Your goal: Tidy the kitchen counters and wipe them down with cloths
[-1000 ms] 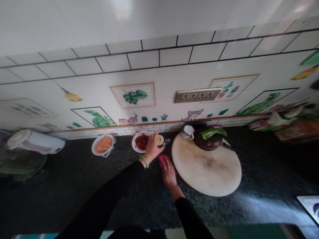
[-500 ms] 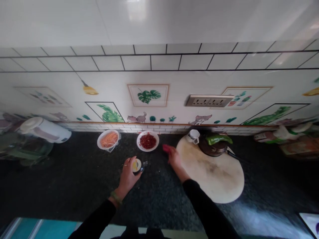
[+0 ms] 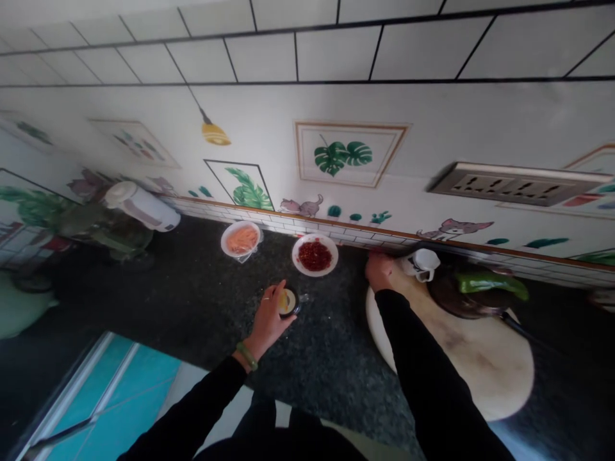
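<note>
My left hand (image 3: 270,318) is wrapped around a small round glass cup (image 3: 288,301) with a clear handle on its right. Something pale yellow shows in the top of this cup, which stands on the dark counter. Reaching to the foot of the wall, my right hand (image 3: 379,271) is closed at the far left edge of the round chopping board (image 3: 444,368). A trace of red shows at its fingertips; most of that small red object is hidden. Just right of this hand stands a white mug (image 3: 421,264). Between both hands, nearer the wall, sits a white bowl of dried red chili pieces (image 3: 314,255).
Left of the chili, a bowl of shredded orange food (image 3: 242,239) stands by the wall. A green pepper (image 3: 491,283) lies over a dark round lid or pan (image 3: 451,298) on the board. A white kettle (image 3: 143,206) stands far left, near a teal surface (image 3: 139,378) below the counter edge.
My right hand has moved away from me to the wall beside the white mug, carrying the red object. My left hand stays on the glass cup. The view has turned and shifted.
</note>
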